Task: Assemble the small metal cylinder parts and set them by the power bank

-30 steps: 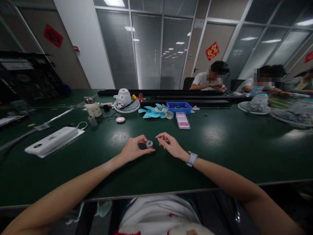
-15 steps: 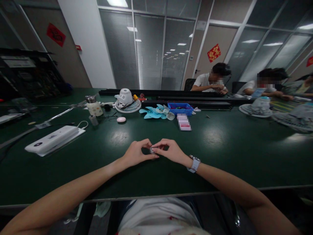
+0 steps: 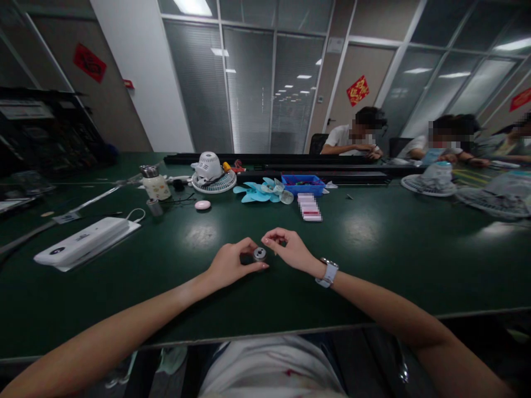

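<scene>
My left hand (image 3: 233, 262) curves its thumb and fingers around a small silver metal cylinder (image 3: 259, 254), whose round top face shows dark holes. The cylinder stands upright on the green table (image 3: 207, 309). Just above and right of it is my right hand (image 3: 290, 249), thumb and forefinger pinched together and apart from the cylinder. Whatever may lie between those fingertips is too small to make out. A watch with a pale band (image 3: 327, 272) sits on my right wrist.
A white power strip (image 3: 83, 240) lies at the left. Farther back stand a bottle (image 3: 156, 185), another metal cylinder (image 3: 155, 208), a pink oval item (image 3: 203, 205), a white fan part (image 3: 209, 168), blue fan blades (image 3: 259, 190) and a blue tray (image 3: 302, 190). Several people sit at the right.
My right hand has lifted off the cylinder and moved slightly up and right, uncovering its top face. My left hand stays around it. The whole view has shifted a little.
</scene>
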### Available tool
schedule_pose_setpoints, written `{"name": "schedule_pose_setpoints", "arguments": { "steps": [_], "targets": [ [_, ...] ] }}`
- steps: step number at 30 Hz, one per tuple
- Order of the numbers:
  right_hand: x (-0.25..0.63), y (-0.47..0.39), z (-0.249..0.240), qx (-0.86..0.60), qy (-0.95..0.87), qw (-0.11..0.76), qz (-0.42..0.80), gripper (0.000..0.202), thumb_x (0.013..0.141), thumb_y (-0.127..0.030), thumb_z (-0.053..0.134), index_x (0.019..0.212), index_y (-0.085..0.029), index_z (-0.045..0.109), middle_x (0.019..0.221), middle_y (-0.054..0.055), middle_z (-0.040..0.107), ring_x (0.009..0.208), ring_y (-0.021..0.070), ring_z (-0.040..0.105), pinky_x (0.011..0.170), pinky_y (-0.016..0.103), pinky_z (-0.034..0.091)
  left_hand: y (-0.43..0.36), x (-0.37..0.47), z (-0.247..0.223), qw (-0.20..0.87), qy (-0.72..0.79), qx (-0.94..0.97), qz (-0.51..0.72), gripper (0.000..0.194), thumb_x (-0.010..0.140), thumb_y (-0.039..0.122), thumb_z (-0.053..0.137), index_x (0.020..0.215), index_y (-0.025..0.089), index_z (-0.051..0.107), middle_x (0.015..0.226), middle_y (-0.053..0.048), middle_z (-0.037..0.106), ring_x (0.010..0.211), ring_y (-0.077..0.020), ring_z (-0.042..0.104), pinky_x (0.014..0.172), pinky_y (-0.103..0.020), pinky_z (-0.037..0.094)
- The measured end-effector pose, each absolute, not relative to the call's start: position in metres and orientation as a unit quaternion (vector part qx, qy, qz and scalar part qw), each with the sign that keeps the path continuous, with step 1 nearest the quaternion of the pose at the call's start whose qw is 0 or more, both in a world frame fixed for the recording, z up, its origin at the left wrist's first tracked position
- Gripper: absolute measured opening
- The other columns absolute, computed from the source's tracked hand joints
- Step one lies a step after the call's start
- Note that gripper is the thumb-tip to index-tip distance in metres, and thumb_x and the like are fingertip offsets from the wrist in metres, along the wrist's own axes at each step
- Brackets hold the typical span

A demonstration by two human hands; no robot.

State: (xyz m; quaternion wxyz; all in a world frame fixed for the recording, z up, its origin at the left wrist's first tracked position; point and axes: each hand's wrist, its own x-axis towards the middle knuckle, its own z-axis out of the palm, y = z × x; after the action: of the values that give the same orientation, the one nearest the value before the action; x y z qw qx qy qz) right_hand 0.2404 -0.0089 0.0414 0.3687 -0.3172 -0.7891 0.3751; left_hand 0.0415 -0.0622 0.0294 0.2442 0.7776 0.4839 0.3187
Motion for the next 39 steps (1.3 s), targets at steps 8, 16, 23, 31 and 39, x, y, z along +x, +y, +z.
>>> {"name": "schedule_pose_setpoints", "arguments": {
  "steps": [8,16,23,31,39],
  "targets": [
    [0.248,0.008,0.012,-0.302,-0.861,0.256,0.318,0.020,0.084,-0.036,0.065,0.092,-0.018,0.072,0.086,0.003,0.060,0.064,0.0098,0.048,0.058,0.024,0.038,-0.042,0.011,0.037,0.128,0.617,0.724,0.280,0.044,0.078,0.060,0.060,0.101,0.022,0.056,0.097,-0.005,0.072,0.087,-0.0249,0.068,0.070,-0.031,0.050],
    [0.249,0.003,0.012,-0.282,-0.887,0.242,0.273,0.018,0.088,-0.034,0.060,0.094,-0.019,0.068,0.093,0.004,0.058,0.073,0.0116,0.052,0.067,0.026,0.043,-0.012,-0.068,0.061,-0.084,0.789,0.604,0.076,0.049,0.085,0.053,0.049,0.118,0.019,0.061,0.094,-0.015,0.068,0.087,-0.0355,0.064,0.068,-0.038,0.046],
    [0.249,-0.002,0.017,-0.292,-0.895,0.244,0.233,0.010,0.088,-0.025,0.059,0.091,-0.017,0.065,0.094,0.005,0.059,0.083,0.0149,0.057,0.076,0.029,0.043,-0.002,-0.134,0.053,-0.119,0.853,0.489,0.138,0.029,0.079,0.039,0.057,0.090,0.013,0.064,0.082,-0.017,0.066,0.101,-0.0428,0.058,0.084,-0.055,0.039],
    [0.248,-0.003,0.018,-0.311,-0.878,0.255,0.257,0.013,0.089,-0.024,0.056,0.095,-0.019,0.066,0.090,0.004,0.058,0.075,0.0133,0.054,0.070,0.028,0.040,-0.012,-0.122,0.053,-0.256,0.814,0.494,0.166,0.050,0.084,0.046,0.051,0.109,0.004,0.062,0.115,-0.024,0.060,0.124,-0.0474,0.039,0.100,-0.061,0.020],
    [0.248,0.016,0.003,-0.386,-0.730,0.372,0.425,0.019,0.089,-0.020,0.038,0.088,-0.018,0.057,0.073,-0.002,0.056,0.056,0.0099,0.047,0.055,0.023,0.036,-0.037,0.014,0.025,-0.065,0.546,0.806,0.218,0.050,0.094,0.049,0.043,0.131,0.017,0.051,0.132,-0.015,0.054,0.123,-0.0297,0.047,0.103,-0.046,0.033]
  ]
}}
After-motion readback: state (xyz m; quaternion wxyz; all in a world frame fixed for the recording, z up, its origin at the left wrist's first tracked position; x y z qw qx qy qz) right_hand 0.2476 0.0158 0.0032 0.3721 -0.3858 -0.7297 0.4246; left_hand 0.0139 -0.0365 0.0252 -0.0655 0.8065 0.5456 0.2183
